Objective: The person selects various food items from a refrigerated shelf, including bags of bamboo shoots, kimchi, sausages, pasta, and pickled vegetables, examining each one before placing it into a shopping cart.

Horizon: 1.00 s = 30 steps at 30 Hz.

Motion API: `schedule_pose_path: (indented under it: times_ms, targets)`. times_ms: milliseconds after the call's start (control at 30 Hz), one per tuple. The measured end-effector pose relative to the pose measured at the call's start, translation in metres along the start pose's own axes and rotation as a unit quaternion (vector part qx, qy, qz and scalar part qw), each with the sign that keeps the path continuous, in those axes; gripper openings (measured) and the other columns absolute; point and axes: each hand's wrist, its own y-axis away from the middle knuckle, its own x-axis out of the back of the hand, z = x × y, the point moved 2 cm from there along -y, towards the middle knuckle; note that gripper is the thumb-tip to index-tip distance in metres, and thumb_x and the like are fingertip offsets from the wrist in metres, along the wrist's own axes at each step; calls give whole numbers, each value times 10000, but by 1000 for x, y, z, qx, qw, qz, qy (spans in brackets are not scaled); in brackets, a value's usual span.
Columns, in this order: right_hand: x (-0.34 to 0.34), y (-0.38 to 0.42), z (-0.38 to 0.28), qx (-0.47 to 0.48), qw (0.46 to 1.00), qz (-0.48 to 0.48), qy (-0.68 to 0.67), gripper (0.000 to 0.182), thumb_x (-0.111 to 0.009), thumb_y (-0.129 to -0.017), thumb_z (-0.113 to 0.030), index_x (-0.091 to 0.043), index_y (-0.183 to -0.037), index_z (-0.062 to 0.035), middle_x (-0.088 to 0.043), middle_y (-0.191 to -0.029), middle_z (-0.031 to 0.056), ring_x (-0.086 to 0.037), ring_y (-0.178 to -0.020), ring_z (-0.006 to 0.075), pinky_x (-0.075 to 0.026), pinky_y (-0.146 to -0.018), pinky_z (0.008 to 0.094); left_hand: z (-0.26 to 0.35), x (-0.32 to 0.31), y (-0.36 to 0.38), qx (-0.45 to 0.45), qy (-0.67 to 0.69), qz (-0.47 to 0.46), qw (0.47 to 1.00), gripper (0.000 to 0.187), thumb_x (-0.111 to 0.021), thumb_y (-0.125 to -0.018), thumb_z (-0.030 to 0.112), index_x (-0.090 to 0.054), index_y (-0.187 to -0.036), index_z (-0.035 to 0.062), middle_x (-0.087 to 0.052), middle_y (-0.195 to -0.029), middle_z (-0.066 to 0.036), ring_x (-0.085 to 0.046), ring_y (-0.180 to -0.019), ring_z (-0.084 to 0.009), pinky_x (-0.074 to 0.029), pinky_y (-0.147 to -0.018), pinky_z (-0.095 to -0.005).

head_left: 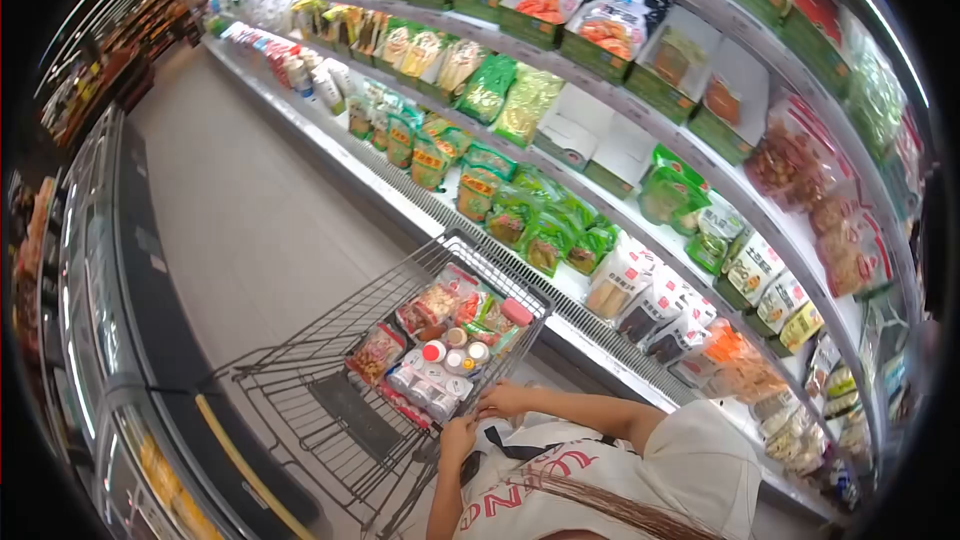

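My right hand (pixel 505 400) is closed at the near edge of a wire shopping cart (pixel 300 370), where the handle is mostly hidden. Lower down, my left hand (pixel 458 437) is curled at the same edge, close beside the right one. Inside the cart lie a red-and-clear food bag (pixel 437 302), a similar bag (pixel 378 352) and a green-and-red packet (pixel 487 318). Several bottles with white caps stand among them, one with a red cap (pixel 433 351). Wrapped clear containers (pixel 425 390) sit nearest my hands. A dark flap (pixel 355 415) is on the cart.
A refrigerated shelf unit (pixel 590 305) runs along the right, holding bagged vegetables (pixel 545 240), packaged foods and boxes. On the left stands a freezer case (pixel 115 270) with a dark edge. A grey floor aisle (pixel 230 210) stretches ahead between them.
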Motion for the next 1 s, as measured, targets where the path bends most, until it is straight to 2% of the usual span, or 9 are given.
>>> schedule_pose_path:
  times_ms: [100, 533, 633, 700, 733, 833, 867, 900, 1000]
  targets:
    - [1, -10, 8, -3, 998, -63, -1, 260, -545, -867, -417, -636, -952, -189, -608, -902, 63, -589, -900, 261, -420, -754, 470, -56, -22, -27, 24, 6, -71, 997, 270, -631, -763, 202, -696, -1017, 143, -651, -870, -201, -624, -825, -394, -492, -719, -433]
    - [-2, -31, 13, 51, 996, -67, -34, 199, -628, -815, -316, -653, -873, -128, -618, -896, 117, -609, -840, 327, -465, -701, 454, 45, 24, -20, 39, -240, -73, 967, 198, -599, -757, 251, -722, -863, 137, -665, -824, -172, -642, -809, -371, -511, -694, -447]
    - [19, -46, 25, -72, 989, -115, 51, 210, -639, -810, -290, -651, -918, -111, -615, -929, 145, -601, -869, 333, -467, -732, 445, 27, 16, -29, 45, -307, -69, 948, 224, -586, -767, 253, -720, -896, 130, -675, -873, -164, -648, -836, -361, -516, -715, -447]
    - [120, -5, -7, -52, 982, 168, -69, 268, -629, -826, -252, -618, -1014, -62, -605, -971, 175, -585, -917, 347, -463, -766, 439, 45, 17, -47, 40, -384, -93, 918, 239, -589, -773, 263, -714, -917, 119, -675, -895, -167, -649, -851, -356, -516, -727, -454]
    - [147, 0, 7, -92, 972, 187, -111, 329, -598, -865, -246, -566, -1097, -15, -592, -995, 193, -565, -958, 364, -452, -801, 440, 71, 17, -60, 36, -419, -106, 901, 248, -591, -775, 269, -711, -927, 113, -675, -907, -168, -649, -859, -353, -516, -732, -458]
    - [323, 123, -64, -80, 884, 458, -46, 320, -594, -879, -213, -557, -1140, -32, -583, -1034, 187, -558, -985, 357, -453, -835, 424, 191, 34, -90, -186, -222, 12, 957, 269, -597, -813, 286, -679, -1000, 111, -662, -905, -174, -633, -843, -364, -500, -727, -453]
    - [370, 168, -91, -95, 834, 543, -16, 300, -603, -872, -180, -559, -1126, -26, -579, -1051, 180, -547, -1011, 352, -443, -856, 422, 247, 38, -108, -203, -157, -70, 964, 282, -606, -820, 236, -657, -1040, 67, -655, -906, -192, -630, -867, -359, -498, -727, -437]
    - [408, 215, -114, -124, 778, 613, 67, 311, -599, -883, -158, -547, -1166, -38, -576, -1121, 177, -557, -1032, 352, -455, -862, 382, 301, 40, -115, -392, -77, 41, 916, 275, -604, -820, 122, -617, -1060, -12, -633, -827, -168, -609, -738, -344, -477, -669, -429]
    - [481, 327, -147, -175, 547, 802, 165, 280, -582, -878, -139, -554, -1111, 14, -579, -1019, 173, -549, -963, 320, -426, -854, 397, 489, 62, -101, -446, 90, -29, 890, 335, -580, -849, 64, -559, -1172, -22, -627, -960, -180, -606, -885, -305, -467, -775, -376]
